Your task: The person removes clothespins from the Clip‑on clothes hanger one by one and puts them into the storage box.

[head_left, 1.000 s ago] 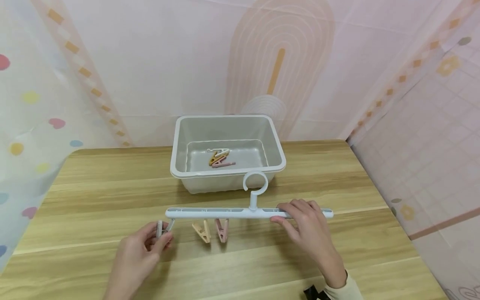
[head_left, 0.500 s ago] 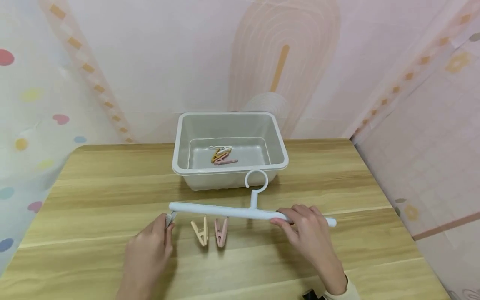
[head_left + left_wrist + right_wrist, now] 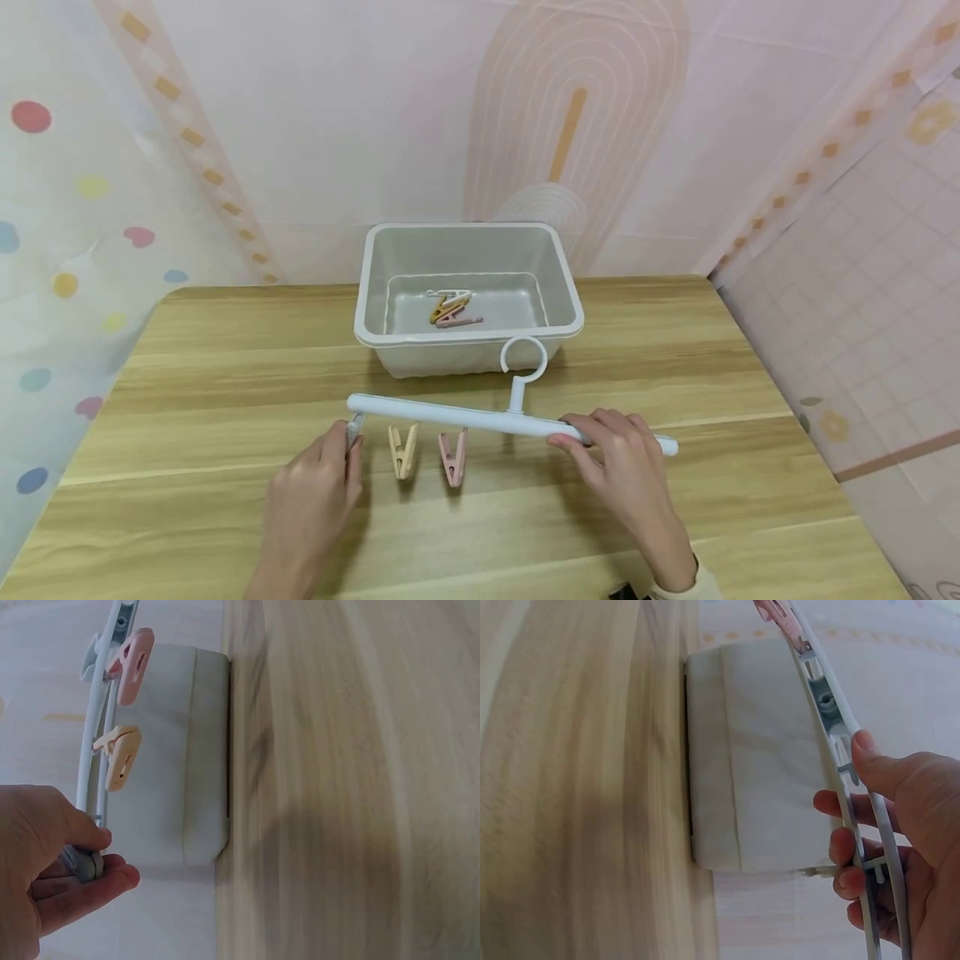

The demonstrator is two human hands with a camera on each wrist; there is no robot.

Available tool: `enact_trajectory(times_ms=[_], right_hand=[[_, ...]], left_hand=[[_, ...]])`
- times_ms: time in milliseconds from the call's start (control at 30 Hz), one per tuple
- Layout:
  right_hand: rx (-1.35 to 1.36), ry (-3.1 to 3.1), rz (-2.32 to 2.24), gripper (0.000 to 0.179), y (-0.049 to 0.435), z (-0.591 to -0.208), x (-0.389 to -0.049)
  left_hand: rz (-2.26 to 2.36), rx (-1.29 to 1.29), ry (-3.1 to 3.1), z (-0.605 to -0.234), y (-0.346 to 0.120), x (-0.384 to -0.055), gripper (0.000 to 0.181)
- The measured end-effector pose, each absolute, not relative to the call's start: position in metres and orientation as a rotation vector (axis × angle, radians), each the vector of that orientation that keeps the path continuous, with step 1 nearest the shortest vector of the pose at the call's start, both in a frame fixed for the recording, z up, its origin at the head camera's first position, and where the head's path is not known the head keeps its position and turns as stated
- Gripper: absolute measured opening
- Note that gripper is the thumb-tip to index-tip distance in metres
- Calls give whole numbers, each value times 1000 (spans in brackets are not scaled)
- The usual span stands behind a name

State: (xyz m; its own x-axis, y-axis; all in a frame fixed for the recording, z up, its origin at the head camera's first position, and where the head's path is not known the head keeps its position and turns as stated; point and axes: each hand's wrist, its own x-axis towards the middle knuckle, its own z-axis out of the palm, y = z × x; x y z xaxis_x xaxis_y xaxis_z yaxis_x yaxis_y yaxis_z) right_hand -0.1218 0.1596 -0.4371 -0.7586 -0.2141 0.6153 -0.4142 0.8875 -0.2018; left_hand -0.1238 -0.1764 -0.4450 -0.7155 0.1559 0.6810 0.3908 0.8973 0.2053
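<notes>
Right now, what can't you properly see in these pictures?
Head view: part of the small grey plastic clip, covered by the left hand's grip.
Head view: part of the straight pale-blue plastic hanger, covered by the right hand's grip.
Right wrist view: part of the hanging pink plastic clip, cut off by the top edge.
Head view: the rest of the black object by the cream cloth sleeve, cut off by the bottom edge.

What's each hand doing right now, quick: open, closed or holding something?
Left hand: closed, pinching the gray clothespin.
Right hand: closed, gripping the pale clothes hanger.
</notes>
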Motion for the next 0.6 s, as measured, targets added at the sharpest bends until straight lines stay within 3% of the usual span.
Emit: enact_trajectory(times_ms=[600], right_hand=[[339,-2399,501,31,143,-443,-106]], left_hand=[[-747,-199,-2464,-434,-170,-123,16]])
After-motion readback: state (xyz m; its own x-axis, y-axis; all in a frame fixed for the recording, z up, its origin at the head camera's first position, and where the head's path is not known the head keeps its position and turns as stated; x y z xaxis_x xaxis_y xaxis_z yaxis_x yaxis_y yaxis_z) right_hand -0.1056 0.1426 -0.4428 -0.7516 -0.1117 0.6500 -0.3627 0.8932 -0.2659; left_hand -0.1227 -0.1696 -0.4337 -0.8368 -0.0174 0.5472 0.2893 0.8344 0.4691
